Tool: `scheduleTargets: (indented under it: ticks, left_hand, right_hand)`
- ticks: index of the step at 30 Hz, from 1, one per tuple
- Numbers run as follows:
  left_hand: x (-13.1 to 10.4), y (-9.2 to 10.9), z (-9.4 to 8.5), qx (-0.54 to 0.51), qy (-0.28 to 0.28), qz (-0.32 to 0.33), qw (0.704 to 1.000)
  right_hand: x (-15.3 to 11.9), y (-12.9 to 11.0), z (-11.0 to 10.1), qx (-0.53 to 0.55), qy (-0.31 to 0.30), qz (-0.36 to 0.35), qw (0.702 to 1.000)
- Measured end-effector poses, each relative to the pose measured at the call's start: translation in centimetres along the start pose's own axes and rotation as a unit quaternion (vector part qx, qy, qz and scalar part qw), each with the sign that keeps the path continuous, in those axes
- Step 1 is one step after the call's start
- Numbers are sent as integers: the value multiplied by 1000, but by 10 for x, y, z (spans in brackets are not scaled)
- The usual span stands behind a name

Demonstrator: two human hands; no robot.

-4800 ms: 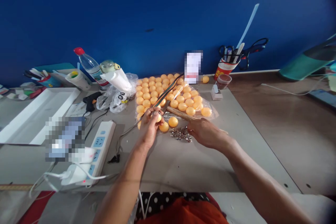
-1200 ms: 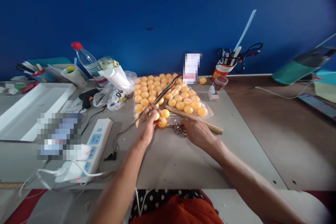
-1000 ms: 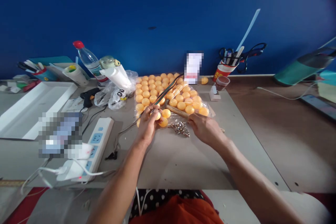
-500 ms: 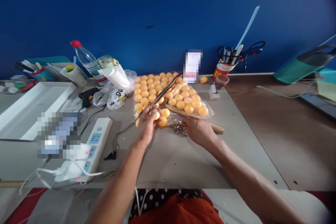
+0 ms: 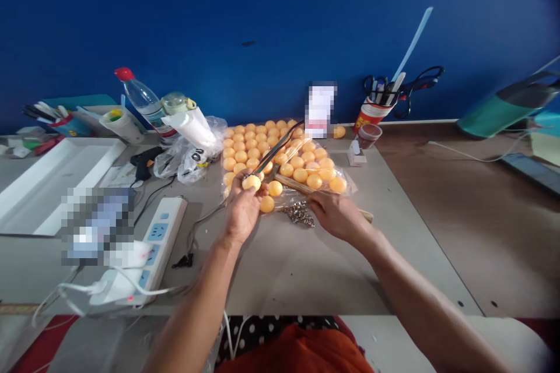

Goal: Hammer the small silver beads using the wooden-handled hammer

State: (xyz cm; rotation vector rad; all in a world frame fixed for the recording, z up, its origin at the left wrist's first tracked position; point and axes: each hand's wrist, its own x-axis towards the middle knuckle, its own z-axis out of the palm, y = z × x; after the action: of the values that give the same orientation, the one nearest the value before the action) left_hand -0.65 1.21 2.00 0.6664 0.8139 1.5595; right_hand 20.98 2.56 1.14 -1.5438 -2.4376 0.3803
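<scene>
My left hand [image 5: 243, 210] is closed around an orange ping-pong ball [image 5: 251, 183], which shows between thumb and fingers. A dark strap-like strip [image 5: 280, 148] runs from beside that hand up toward the propped phone; whether the hand touches it I cannot tell. My right hand [image 5: 335, 214] grips the wooden handle of a hammer [image 5: 297, 185]; the hammer's dark head points left, close to my left hand. Two loose orange balls [image 5: 267, 204] lie between the hands. Below the handle sits a heap of small shiny metal pieces [image 5: 298, 214]. Many more balls [image 5: 251, 144] rest in rows under clear plastic behind the hands.
On the left are a white power strip [image 5: 163, 236] with plugs and cables, a white tray [image 5: 98, 172], a glue gun [image 5: 146, 162] and a red-capped bottle [image 5: 144, 99]. A phone [image 5: 321, 108] stands behind the balls. Right of it is a cup [image 5: 371, 113] of scissors and pens.
My left hand has turned and shifted slightly left and down, so its ball now shows more fully. My right hand has slid slightly right.
</scene>
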Motion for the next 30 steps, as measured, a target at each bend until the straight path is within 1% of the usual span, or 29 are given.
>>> scheduleTargets:
  ticks: [3, 6, 9, 13, 20, 24, 27, 30]
  left_hand:
    - [-1, 0, 1, 20, -23, 8, 1000]
    - [-1, -1, -3, 36, -30, -4, 999]
    - [-1, -3, -7, 53, -28, -10, 998]
    - [-1, -5, -9, 66, -25, -2, 998]
    - [-3, -3, -5, 81, -18, -9, 996]
    - [-2, -4, -6, 72, -15, -1, 997]
    - [0, -4, -7, 60, -7, 22, 998]
    - [0, -5, -8, 57, -5, 20, 998]
  right_hand:
    - [-3, 9, -1, 7, -42, -15, 999]
    - [-6, 13, -2, 20, -61, -52, 997]
    - [-8, 11, 1, 15, -73, -72, 995]
    - [-6, 8, 9, 16, -68, -66, 995]
    - [2, -2, 17, 28, -67, -14, 997]
    - [3, -2, 13, 49, -45, -9, 998]
    - [0, -2, 2, 118, -30, -26, 992]
    - [-6, -9, -9, 203, -117, -84, 969]
